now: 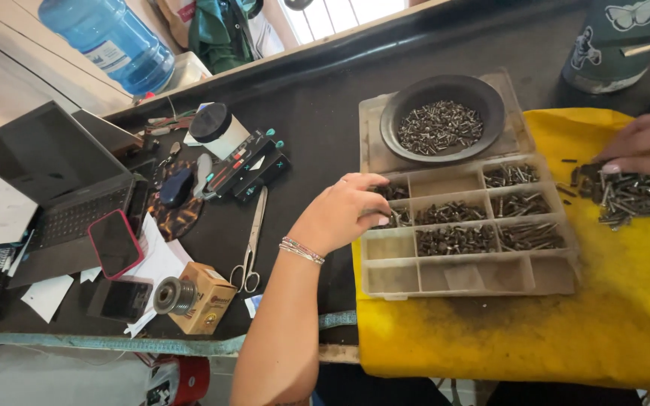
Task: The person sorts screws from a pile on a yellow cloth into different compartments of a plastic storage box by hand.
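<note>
Our left hand [340, 212], fingers curled into the beige compartment tray [466, 272]; grip unclear. Right hand [645, 144] flat on loose screws [630, 195]. Brown carton [206, 295] near scissors [250, 248].

Bowl [442, 113] behind compartment tray [460, 274]; loose screws [630, 197] right; scissors [250, 242] left.

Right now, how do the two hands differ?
The left hand reaches into the compartment tray, fingers curled over its left cells; the right hand rests on a loose screw pile on the yellow cloth. Only the left wrist wears a bracelet. Both are bare and among screws.
</note>
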